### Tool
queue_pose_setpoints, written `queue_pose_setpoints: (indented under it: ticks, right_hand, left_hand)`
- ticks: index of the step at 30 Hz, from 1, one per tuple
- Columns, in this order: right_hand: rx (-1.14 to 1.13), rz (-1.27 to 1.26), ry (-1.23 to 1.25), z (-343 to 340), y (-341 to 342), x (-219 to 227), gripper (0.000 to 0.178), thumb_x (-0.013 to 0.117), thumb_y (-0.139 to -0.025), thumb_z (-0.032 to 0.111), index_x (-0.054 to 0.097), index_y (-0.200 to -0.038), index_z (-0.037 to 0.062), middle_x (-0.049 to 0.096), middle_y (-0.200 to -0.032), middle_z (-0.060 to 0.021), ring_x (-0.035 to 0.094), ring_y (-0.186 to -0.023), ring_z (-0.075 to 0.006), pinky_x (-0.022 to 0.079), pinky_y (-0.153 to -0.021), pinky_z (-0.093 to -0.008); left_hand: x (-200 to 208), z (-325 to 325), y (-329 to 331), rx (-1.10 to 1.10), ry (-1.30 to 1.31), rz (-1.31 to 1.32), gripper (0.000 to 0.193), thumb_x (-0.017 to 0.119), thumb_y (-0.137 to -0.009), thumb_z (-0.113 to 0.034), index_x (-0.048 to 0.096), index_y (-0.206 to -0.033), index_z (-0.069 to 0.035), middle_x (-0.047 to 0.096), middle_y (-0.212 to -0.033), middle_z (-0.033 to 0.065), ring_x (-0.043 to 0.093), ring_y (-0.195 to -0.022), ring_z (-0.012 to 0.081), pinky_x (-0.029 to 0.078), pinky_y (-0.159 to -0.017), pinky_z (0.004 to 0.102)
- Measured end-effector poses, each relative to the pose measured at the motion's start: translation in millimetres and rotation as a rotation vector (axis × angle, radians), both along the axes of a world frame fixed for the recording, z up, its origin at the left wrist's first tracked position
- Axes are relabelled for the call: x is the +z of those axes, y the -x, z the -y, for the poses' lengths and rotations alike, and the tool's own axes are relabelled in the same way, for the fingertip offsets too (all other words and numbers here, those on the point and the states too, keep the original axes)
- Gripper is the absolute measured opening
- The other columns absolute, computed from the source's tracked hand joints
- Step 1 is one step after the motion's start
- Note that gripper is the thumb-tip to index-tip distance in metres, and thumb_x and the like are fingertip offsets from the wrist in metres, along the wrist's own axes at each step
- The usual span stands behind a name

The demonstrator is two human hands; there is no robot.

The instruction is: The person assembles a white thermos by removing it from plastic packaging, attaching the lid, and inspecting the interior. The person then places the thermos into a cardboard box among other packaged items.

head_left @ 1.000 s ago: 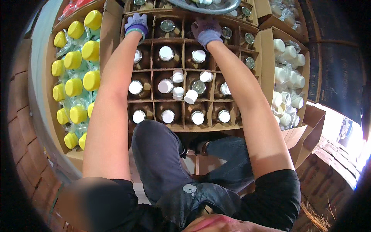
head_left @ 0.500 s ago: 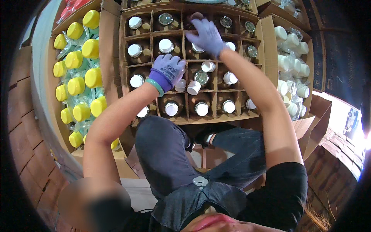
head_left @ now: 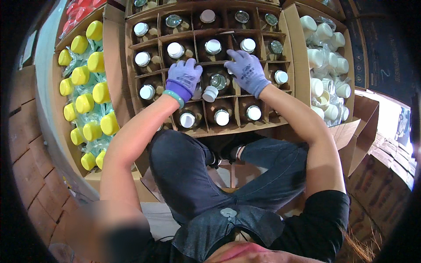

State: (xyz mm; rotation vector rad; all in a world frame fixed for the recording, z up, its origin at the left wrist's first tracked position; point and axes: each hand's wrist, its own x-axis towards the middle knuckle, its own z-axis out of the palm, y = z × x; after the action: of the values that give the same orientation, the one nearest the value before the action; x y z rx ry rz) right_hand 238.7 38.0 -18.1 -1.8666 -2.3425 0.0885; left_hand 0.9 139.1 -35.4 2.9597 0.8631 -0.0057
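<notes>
A divided cardboard box (head_left: 210,130) holds several clear glass bottles, many topped with white caps. My left hand (head_left: 183,76), in a purple glove, curls over a near-middle compartment; its fingers are closed and what lies under them is hidden. Beside its heel, a white cap (head_left: 196,93) partly shows. My right hand (head_left: 247,73), gloved alike, reaches in from the right with its fingertips closed round a white cap (head_left: 230,71), mostly hidden. Between my hands stands an uncapped bottle (head_left: 218,82), and a loose white cap (head_left: 210,93) tilts against its near side.
At left, an open carton (head_left: 79,168) holds yellow-capped bottles with green bodies in plastic. To the right another carton (head_left: 302,52) contains white caps in clear bags. Uncapped bottles (head_left: 173,20) stand in the back rows. Red items (head_left: 81,13) fill a far-left box.
My right hand has come back from the far rows to the cap beside the uncapped bottle and closed on it. My left hand has stayed nearly in place. The whole view has shifted slightly.
</notes>
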Motion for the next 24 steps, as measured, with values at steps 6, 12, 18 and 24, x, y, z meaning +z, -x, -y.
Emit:
queue_pose_setpoints:
  ticks: [6,12,18,24]
  right_hand:
    - [-0.104,-0.587,-0.055,8.9,13.7,13.4,0.052,0.084,-0.073,0.026,0.062,-0.118,0.0117,0.067,-0.101,-0.0128,0.065,-0.094,-0.0351,0.055,-0.082,-0.0439]
    - [-0.085,-0.217,0.125,-2.4,57.5,-8.5,0.037,0.064,-0.091,0.035,0.064,-0.118,0.0097,0.063,-0.109,-0.0149,0.062,-0.103,-0.0341,0.05,-0.094,-0.0462]
    - [-0.001,-0.123,0.011,0.0,63.8,-25.3,0.025,0.064,-0.089,0.03,0.069,-0.107,0.0128,0.061,-0.128,-0.0091,0.056,-0.121,-0.0291,0.038,-0.107,-0.0488]
    - [-0.11,-0.328,0.027,-6.0,71.2,-31.6,0.03,0.062,-0.09,0.035,0.069,-0.108,0.0122,0.063,-0.125,-0.0109,0.056,-0.12,-0.03,0.037,-0.107,-0.051]
  left_hand:
    - [30.3,-103.3,-8.4,0.512,0.319,0.419,0.064,0.087,-0.065,-0.044,0.062,-0.111,-0.006,0.066,-0.108,0.0182,0.065,-0.103,0.0388,0.053,-0.089,0.0466]
    - [-10.6,-210.3,-34.6,0.479,0.044,0.077,0.092,0.08,-0.073,-0.059,0.049,-0.135,0.002,0.057,-0.131,0.0257,0.056,-0.124,0.0393,0.047,-0.105,0.0447]
    - [-36.3,-213.1,-81.2,0.521,0.145,0.011,0.055,0.063,-0.091,-0.037,0.055,-0.14,-0.013,0.045,-0.15,0.0169,0.044,-0.135,0.0395,0.037,-0.112,0.0468]
    - [-51.9,-200.2,-73.5,0.462,-0.067,-0.098,0.049,0.061,-0.091,-0.038,0.063,-0.13,-0.008,0.051,-0.142,0.0177,0.055,-0.122,0.0376,0.046,-0.1,0.0463]
